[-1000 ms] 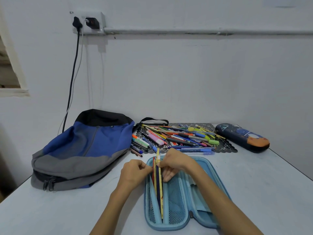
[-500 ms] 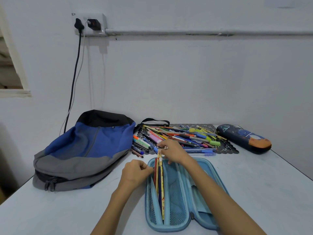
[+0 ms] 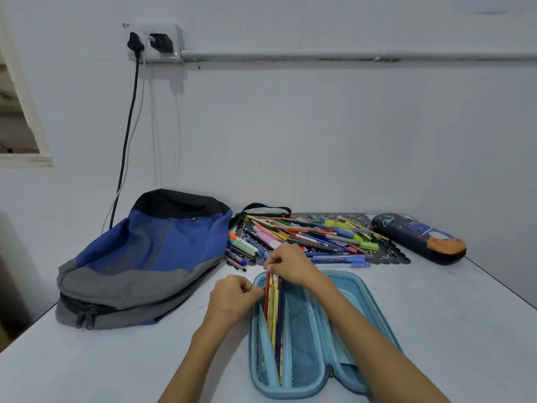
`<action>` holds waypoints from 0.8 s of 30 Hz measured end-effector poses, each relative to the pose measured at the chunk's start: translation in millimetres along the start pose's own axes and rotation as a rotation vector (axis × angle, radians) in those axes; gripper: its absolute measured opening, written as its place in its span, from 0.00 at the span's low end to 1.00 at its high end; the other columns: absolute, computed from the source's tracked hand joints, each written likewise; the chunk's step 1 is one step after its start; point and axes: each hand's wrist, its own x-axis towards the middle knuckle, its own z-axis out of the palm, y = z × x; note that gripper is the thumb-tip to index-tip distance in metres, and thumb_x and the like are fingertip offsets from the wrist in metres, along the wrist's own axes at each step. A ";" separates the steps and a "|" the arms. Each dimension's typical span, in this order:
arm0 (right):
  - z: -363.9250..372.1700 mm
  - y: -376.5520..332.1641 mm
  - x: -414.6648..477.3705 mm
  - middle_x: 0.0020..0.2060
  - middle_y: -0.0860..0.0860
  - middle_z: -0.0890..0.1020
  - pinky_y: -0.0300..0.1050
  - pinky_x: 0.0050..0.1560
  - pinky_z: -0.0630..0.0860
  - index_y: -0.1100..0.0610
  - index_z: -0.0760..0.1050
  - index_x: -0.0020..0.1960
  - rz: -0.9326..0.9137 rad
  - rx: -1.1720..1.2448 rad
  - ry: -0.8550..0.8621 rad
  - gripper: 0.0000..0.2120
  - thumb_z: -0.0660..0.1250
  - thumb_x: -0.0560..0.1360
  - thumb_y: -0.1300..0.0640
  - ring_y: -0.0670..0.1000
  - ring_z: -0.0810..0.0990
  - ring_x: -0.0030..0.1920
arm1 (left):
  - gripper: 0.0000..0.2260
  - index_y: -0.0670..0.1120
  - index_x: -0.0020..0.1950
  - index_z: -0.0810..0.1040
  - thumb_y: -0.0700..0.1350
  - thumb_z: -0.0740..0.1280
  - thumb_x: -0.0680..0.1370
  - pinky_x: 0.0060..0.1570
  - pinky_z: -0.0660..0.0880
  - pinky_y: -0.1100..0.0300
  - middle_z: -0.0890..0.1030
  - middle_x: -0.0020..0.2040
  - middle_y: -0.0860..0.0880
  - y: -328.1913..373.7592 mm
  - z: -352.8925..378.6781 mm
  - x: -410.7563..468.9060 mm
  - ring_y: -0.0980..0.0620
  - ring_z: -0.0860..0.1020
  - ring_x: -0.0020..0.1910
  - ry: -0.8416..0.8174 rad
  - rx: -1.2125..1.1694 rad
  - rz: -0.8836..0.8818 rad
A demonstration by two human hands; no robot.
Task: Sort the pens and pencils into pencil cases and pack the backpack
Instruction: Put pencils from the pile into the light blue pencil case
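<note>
The pencils (image 3: pixel 274 309) have slid deeper into the open light blue pencil case (image 3: pixel 293 394) (near on the surface (image 3: pixel 436 330)). The right grip (image 3: pixel 290 263) pinches their far ends, and the left grip (image 3: pixel 235 298) pinches the case's left rim.

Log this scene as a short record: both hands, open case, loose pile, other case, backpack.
light blue pencil case: open, pencils in left section
left hand: curled at case's left rim, grip unclear
right hand: pinches the pencils' far ends
pile of pens and pencils: loose on black mat
dark blue pencil case: closed, far right
backpack: lying at left
</note>
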 end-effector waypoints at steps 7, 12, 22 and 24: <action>3.1 3.4 -6.3 0.31 0.40 0.75 0.31 0.39 0.69 0.62 0.83 0.50 0.001 0.081 -0.013 0.07 0.67 0.76 0.64 0.37 0.72 0.32 | 0.09 0.44 0.37 0.83 0.49 0.70 0.73 0.28 0.65 0.66 0.80 0.33 0.52 0.6 2.2 0.1 0.57 0.73 0.33 0.015 0.018 0.013; 6.9 8.3 -9.4 0.36 0.47 0.81 0.37 0.45 0.76 0.60 0.84 0.50 0.009 0.100 0.007 0.06 0.69 0.75 0.63 0.43 0.77 0.36 | 0.07 0.46 0.38 0.80 0.49 0.69 0.73 0.29 0.65 0.68 0.80 0.36 0.53 3.0 5.6 1.9 0.57 0.75 0.36 0.021 0.106 0.033; 7.8 12.8 -9.5 0.30 0.48 0.80 0.37 0.31 0.78 0.65 0.83 0.45 0.088 0.229 0.011 0.04 0.69 0.74 0.67 0.47 0.77 0.29 | 0.11 0.46 0.39 0.80 0.52 0.65 0.74 0.37 0.72 0.59 0.81 0.40 0.49 10.7 8.7 15.2 0.48 0.79 0.42 0.001 0.394 0.157; 6.9 13.9 -9.3 0.32 0.50 0.81 0.36 0.32 0.78 0.66 0.83 0.45 0.104 0.262 -0.007 0.04 0.69 0.74 0.68 0.48 0.78 0.30 | 0.12 0.46 0.36 0.77 0.52 0.64 0.74 0.34 0.69 0.59 0.80 0.38 0.48 9.0 10.9 14.8 0.48 0.78 0.41 0.012 0.369 0.152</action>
